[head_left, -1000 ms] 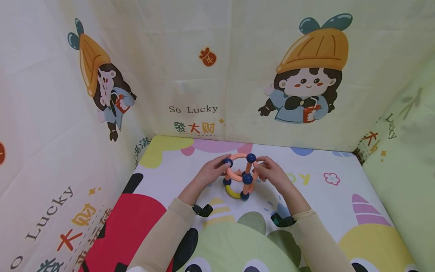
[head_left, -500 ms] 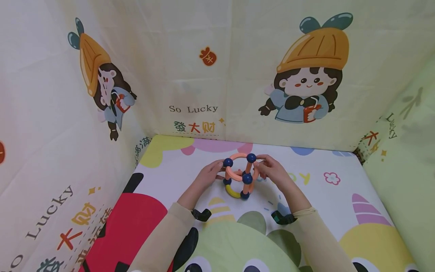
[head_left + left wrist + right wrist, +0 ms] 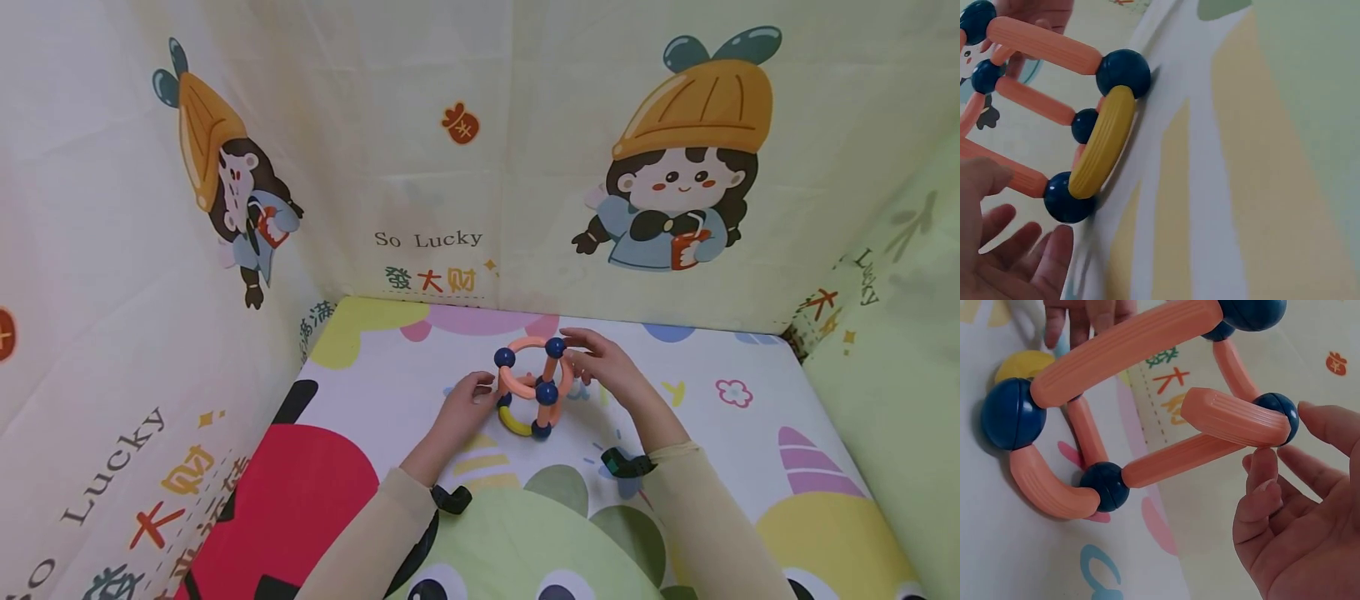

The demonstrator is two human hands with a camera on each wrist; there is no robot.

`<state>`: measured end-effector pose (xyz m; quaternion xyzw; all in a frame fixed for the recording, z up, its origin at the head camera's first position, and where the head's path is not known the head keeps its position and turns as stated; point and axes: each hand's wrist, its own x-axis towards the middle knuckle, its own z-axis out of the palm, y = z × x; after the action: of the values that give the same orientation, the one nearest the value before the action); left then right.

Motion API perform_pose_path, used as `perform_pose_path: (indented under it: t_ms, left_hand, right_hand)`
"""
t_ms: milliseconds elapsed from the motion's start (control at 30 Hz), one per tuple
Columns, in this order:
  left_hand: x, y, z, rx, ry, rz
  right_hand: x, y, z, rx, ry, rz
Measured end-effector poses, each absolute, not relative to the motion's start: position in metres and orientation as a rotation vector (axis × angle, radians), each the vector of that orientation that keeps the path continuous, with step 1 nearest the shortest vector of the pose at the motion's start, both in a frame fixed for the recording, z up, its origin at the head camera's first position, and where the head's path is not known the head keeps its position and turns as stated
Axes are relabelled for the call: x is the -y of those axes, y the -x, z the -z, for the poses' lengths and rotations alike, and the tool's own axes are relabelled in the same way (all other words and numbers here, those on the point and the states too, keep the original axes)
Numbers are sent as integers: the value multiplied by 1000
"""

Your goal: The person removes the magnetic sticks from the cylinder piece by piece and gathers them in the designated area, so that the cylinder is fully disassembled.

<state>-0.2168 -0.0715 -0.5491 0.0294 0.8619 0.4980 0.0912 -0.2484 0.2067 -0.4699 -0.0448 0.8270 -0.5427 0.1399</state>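
Standing on the tabletop between both hands' fingers, the frame looks light and stiff but likely to pull apart, so its balls seem the best hold. The left hand sits low, fingers loosely spread beside a rod, contact unclear; the right hand arches higher, fingers parted around the top ball, no firm grip apparent.

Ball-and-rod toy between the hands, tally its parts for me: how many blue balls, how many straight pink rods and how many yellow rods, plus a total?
Blue balls: 6
Straight pink rods: 3
Yellow rods: 1
Total: 10
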Motion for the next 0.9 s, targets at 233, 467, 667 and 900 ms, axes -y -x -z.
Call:
perform_pose_path:
  t_ms: [233,467,667,900]
  left_hand:
    - [66,220,556,-2676,-177,-1254]
    - [57,225,554,-2703,-238,-1132]
    - [51,226,550,-2703,-212,-1110]
    - [53,231,550,-2688,-206,-1100]
  right_hand:
    - [-205,255,472,-2352,157,1546]
    - [-205,259,475,-2310,155,1544]
    - [-204,260,474,-2294,165,1559]
    - [-201,257,471,-2301,160,1579]
